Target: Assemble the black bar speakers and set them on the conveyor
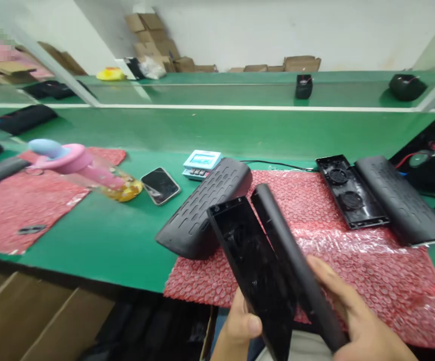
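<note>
Glossy black plastic shell (253, 271) above red plastic bubble wrap (383, 281).

Left hand (242, 323) gripping black open shell (253, 271), right hand (356, 321) gripping rounded cover (292, 265), red bubble wrap (371, 281) beneath

Green bench (119, 235) carries two red bubble-wrap mats (371, 271), phone (160, 185), small calculator (201, 164), pink bottle (89, 170)

Bright, even overhead light, soft shadows, motion blur at left.
</note>
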Demonstrator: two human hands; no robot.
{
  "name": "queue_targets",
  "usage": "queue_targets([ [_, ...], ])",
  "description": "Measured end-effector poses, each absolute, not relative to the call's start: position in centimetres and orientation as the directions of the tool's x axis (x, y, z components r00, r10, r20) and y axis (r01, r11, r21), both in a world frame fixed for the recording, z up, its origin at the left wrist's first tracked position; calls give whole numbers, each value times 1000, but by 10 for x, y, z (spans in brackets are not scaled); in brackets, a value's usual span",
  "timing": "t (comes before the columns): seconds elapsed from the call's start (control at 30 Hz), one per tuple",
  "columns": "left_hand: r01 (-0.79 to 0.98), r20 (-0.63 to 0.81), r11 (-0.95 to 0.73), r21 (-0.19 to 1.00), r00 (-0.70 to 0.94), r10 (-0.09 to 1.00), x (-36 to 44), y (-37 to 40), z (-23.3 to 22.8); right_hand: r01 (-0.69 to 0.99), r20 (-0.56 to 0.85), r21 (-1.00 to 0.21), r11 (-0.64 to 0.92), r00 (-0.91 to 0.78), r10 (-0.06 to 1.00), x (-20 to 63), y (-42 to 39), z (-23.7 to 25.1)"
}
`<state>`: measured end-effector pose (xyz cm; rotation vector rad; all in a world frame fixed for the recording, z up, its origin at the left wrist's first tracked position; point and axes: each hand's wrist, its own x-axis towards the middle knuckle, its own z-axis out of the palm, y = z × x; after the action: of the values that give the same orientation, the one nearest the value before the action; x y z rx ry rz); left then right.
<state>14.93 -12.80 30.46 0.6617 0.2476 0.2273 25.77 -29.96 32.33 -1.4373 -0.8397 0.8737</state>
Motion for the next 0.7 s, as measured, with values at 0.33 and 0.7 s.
queue_targets([
  [0.33,3,-115,752,659,989,97,154,-159,316,212,-114,-945,-249,498,859,244,-296,340],
  [0.7,-288,270,-151,946,434,860,126,-102,310,515,311,-390,-763,854,417,354,-309,379],
])
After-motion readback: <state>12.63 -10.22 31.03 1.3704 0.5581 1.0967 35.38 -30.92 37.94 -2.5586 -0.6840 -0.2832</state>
